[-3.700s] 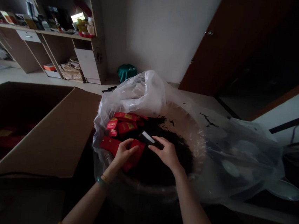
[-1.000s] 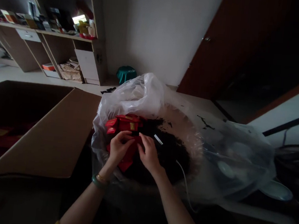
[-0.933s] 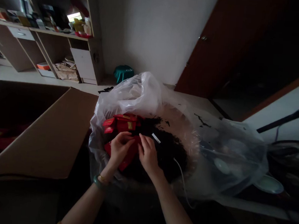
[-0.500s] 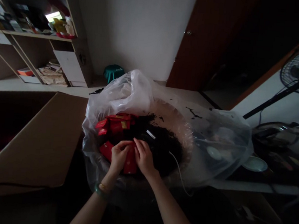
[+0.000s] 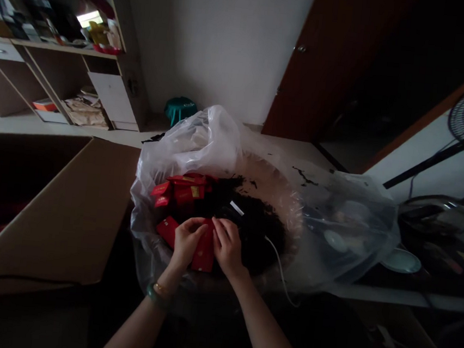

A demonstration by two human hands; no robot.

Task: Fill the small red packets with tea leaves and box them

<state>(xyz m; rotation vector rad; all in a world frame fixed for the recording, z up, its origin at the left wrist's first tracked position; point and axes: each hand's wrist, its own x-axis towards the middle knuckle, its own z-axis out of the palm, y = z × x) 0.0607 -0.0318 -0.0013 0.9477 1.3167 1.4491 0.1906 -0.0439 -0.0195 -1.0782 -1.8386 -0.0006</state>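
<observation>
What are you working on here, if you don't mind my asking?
A person's left hand and right hand are holding a red packet between them, fingertips at its top edge. Below it, a plastic-lined basket holds dark, leafy-looking stuff, with more red packets heaped at the far left side. An open cardboard box stands to the left.
</observation>
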